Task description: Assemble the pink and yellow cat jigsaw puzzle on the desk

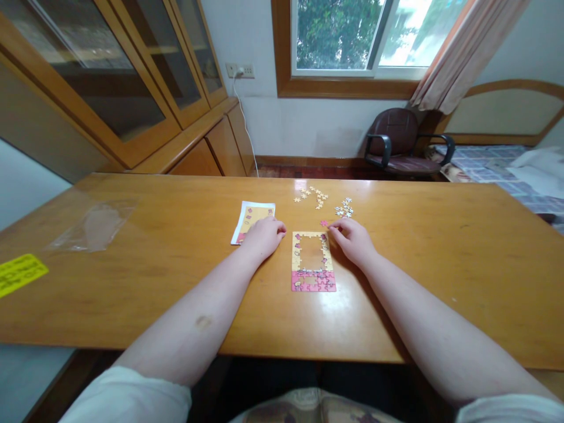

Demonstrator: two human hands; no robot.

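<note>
A partly assembled jigsaw puzzle (314, 281) lies on the table, yellow above and pink below, with a large gap in its middle and a smaller one in the pink part. My right hand (353, 239) is just right of its upper corner, fingertips drawn together. Right by those fingertips lies a pink puzzle piece (324, 223); whether they touch it or pinch another small piece is unclear. My left hand (265, 234) rests with curled fingers over the right side of a printed picture sheet (245, 220), covering part of it. What its fingers hold, if anything, is hidden.
Loose yellow pieces (319, 198) and a cluster of pale pieces (344, 208) lie beyond the puzzle. A clear plastic bag (99, 226) and a yellow label (21, 274) are at the left of the wooden table (176, 235). A chair (399, 141) stands behind it.
</note>
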